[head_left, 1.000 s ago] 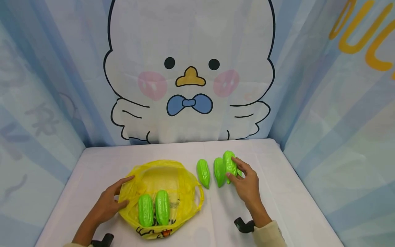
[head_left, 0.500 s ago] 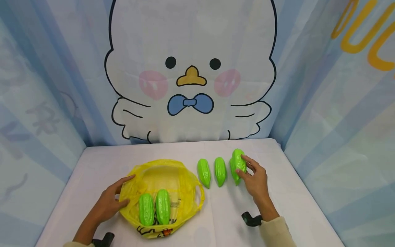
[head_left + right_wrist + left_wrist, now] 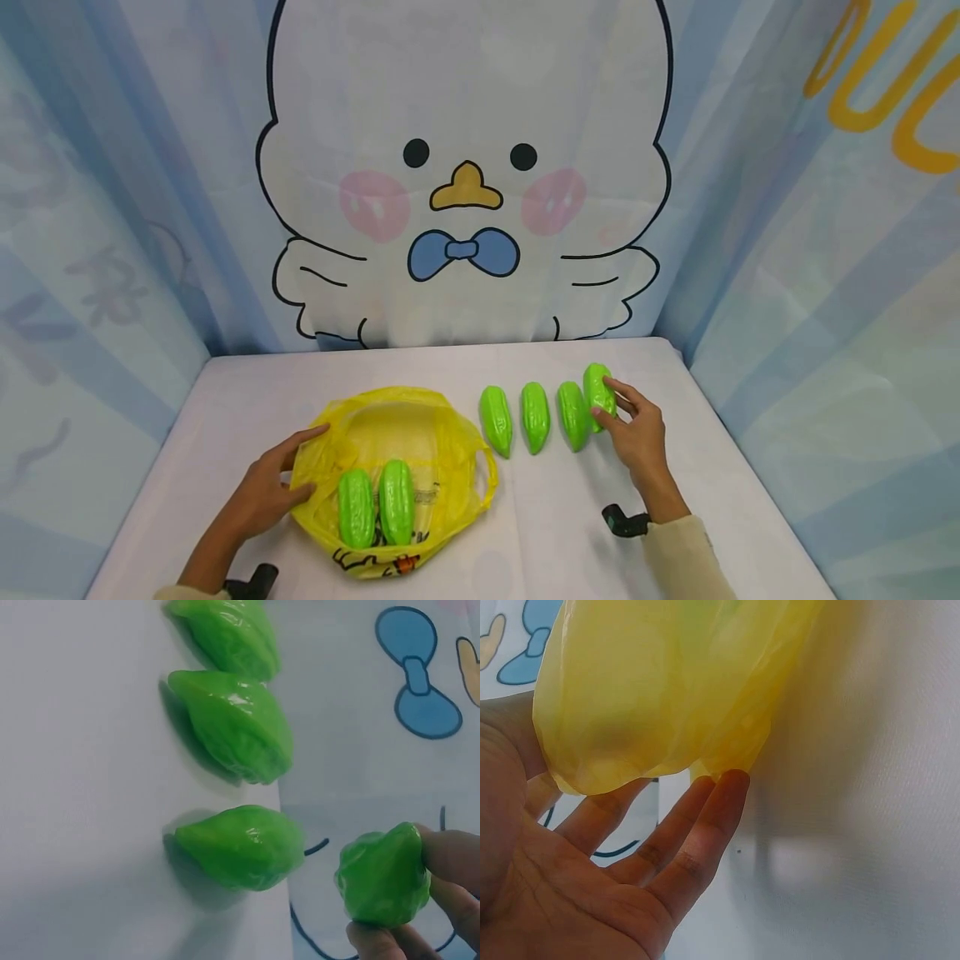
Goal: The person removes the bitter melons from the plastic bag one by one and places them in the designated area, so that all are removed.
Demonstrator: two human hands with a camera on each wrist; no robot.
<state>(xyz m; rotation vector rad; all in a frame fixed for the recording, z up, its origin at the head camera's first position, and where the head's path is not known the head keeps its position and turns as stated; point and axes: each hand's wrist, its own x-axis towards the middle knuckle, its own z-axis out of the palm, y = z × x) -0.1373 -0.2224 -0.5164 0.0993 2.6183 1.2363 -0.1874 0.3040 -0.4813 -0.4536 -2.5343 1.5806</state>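
Note:
My right hand [image 3: 637, 433] pinches a glossy, bumpy green bitter melon [image 3: 597, 393] between thumb and fingertips, at the right end of a row. In the right wrist view this bitter melon [image 3: 382, 877] is end-on, apart from the nearest one lying on the table [image 3: 244, 847]. Three like it make up the row: a left one [image 3: 495, 421], a middle one [image 3: 535, 417] and a right one [image 3: 573, 415]. My left hand [image 3: 262, 487] holds the left rim of a yellow plastic bag [image 3: 390, 417], its film [image 3: 660, 690] between thumb and fingers. Two more bitter melons [image 3: 396, 502] lie inside the bag.
A white cloth covers the table [image 3: 540, 533]. Behind it hangs a curtain [image 3: 465, 100] printed with a cartoon duck, and more curtains close in both sides. The bag's loop handle [image 3: 487, 479] sticks out towards the row. Black wrist mounts [image 3: 624, 523] sit at both wrists.
My right hand has carried its bitter melon to the right, past the row, uncovering the right one lying there. The left hand and the bag have stayed put.

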